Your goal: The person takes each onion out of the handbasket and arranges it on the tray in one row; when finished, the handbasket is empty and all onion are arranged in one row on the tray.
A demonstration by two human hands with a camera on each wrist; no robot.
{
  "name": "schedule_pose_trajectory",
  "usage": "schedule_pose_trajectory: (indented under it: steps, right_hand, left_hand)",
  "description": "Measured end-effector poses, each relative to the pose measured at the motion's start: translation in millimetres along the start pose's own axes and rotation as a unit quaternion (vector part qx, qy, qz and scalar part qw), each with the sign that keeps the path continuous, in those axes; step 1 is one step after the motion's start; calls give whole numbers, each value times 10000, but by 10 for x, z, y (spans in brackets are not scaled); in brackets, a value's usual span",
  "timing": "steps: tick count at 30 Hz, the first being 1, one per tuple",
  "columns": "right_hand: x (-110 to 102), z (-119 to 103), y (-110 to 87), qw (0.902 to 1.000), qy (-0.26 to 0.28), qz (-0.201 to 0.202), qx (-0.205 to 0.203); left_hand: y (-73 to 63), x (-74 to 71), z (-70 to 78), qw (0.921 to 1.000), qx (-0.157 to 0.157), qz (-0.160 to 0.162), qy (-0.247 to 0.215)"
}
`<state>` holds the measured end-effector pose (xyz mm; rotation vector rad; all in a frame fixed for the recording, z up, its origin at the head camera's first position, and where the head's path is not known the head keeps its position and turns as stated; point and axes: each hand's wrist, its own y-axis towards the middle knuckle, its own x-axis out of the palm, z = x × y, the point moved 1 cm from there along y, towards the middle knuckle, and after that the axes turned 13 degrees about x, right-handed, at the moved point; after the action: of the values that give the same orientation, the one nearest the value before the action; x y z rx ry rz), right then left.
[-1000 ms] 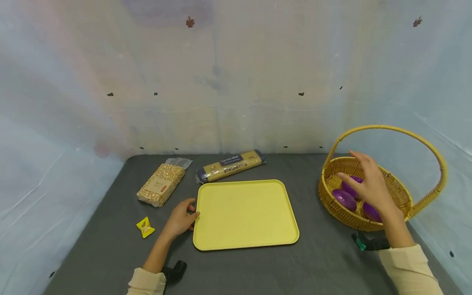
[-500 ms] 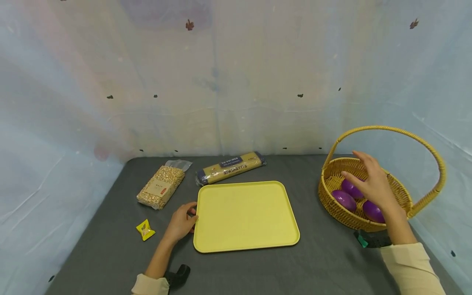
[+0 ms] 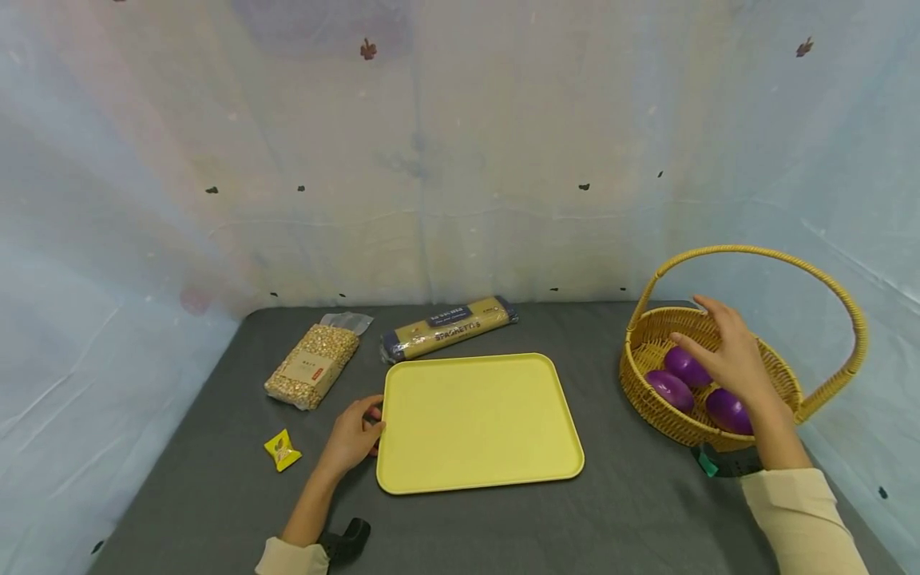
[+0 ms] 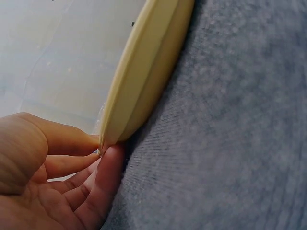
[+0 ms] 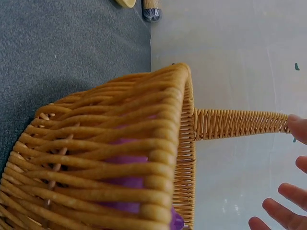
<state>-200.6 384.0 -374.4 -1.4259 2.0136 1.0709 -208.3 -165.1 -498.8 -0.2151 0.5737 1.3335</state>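
Observation:
My left hand [image 3: 349, 436] pinches the left edge of a yellow tray [image 3: 477, 423] lying on the grey-covered table. In the left wrist view the thumb sits on the tray's rim [image 4: 127, 91] and a finger reaches underneath. Over on the right, my right hand [image 3: 736, 361] hovers above a wicker basket [image 3: 650, 418], its fingers spread and nothing in them. Inside the basket are three glossy purple, egg-shaped things [image 3: 670, 390], one partly hidden by my right wrist. The right wrist view shows them only through the weave.
Behind the tray lies a spaghetti pack [image 3: 453, 327]. A clear bag of pale grains or beans [image 3: 312, 365] and a small yellow packet [image 3: 282, 450] lie on the left. The basket's tall handle [image 3: 812, 275] arches beside my right hand. A pale sheet [image 3: 460, 160] hangs behind the table.
My right hand has shifted slightly to the right above the basket. The left hand stays at the tray's edge, and the objects keep their places as the head view tips a little.

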Motion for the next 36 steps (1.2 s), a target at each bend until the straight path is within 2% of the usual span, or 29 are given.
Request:
schedule_pose_trajectory:
  steps: [23,36]
  right_hand:
    - [-54,182,146,9988,-91,-303,367]
    - [-27,274,215,9972,-313,-419,531]
  left_hand:
    - [-11,-1,22,9998,-111,40,-148]
    - [-18,-8,27,9998,-94,18,-152]
